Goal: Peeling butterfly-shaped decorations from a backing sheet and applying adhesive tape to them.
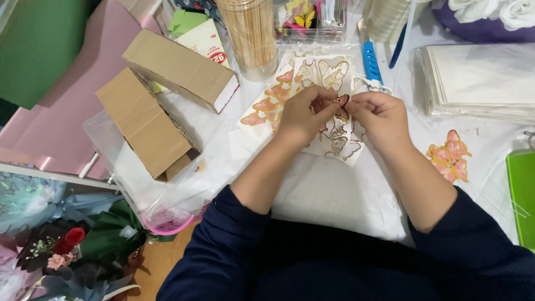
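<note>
Dark blue sleeves closest to me, both forearms angling up and inward so my hands meet over the middle of the desk (334, 195). Left hand (301, 117) and right hand (382, 117) are knuckles-up, and the fingers of both are pinched onto one little gold-edged butterfly cutout (341, 103) held between them, just above the sheets. Too small to tell which way it points. Under my hands: a sheet of punched-out white butterflies (337, 142). One pink butterfly (449, 156) sits off to the right, well apart. Two cardboard boxes (161, 95) lie on the left, long sides running diagonally. Further back there's one clear jar of wooden sticks (252, 33) standing upright.
</note>
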